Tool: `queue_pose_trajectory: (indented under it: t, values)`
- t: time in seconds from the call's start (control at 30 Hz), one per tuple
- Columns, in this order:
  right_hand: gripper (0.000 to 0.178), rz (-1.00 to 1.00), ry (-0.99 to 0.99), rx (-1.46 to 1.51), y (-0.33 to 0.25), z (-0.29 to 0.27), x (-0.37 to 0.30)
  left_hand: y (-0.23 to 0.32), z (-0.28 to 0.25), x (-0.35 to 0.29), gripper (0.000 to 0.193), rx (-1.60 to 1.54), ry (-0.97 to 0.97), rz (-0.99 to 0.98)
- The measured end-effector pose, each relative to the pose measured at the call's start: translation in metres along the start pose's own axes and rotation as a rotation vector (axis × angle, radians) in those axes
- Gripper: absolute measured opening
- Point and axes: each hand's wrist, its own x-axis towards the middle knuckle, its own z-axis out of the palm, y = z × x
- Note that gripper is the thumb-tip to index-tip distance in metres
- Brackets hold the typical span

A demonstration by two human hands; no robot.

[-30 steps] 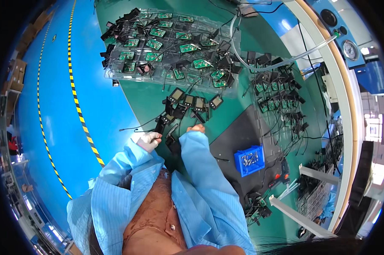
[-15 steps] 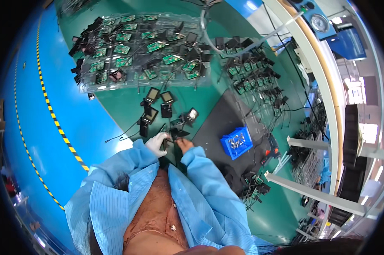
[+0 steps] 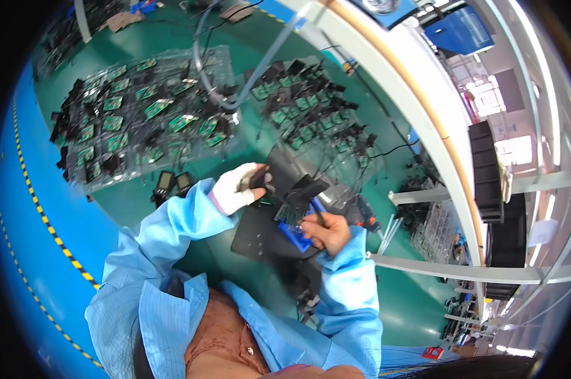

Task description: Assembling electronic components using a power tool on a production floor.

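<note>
My left hand, in a white glove, is closed around a black plastic housing, with a bit of green circuit board showing below it. To its right my bare right hand is closed in a pinch above the blue bin. Something dark sits at its fingertips, too small and blurred to name. Between the hands is a black flat-panelled part with thin leads; whether either hand bears it I cannot tell. The bin stands on a black mat, partly hidden by my right hand.
Clear plastic trays with green circuit boards lie at the far left, more boards beyond the mat. Small display units lie near my left sleeve. A power screwdriver lies right of the bin. A clear hose hangs above; a metal frame bar crosses the right.
Both hands have moved right, from close together near the display units to over the black mat, and are now apart. The view has turned, shifting the trays leftward.
</note>
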Motion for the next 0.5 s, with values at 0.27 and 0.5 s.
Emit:
queue_pose_trajectory:
  t: [0.27,0.5]
  values:
    - [0.02,-0.098,0.36,0.191,-0.031,-0.161,0.06,-0.123,0.006,0.207,0.049,1.368,-0.114,0.434]
    - [0.021,-0.02,0.457,0.222,-0.01,-0.252,0.143,-0.234,0.058,0.285,0.047,1.873,-0.961,0.143]
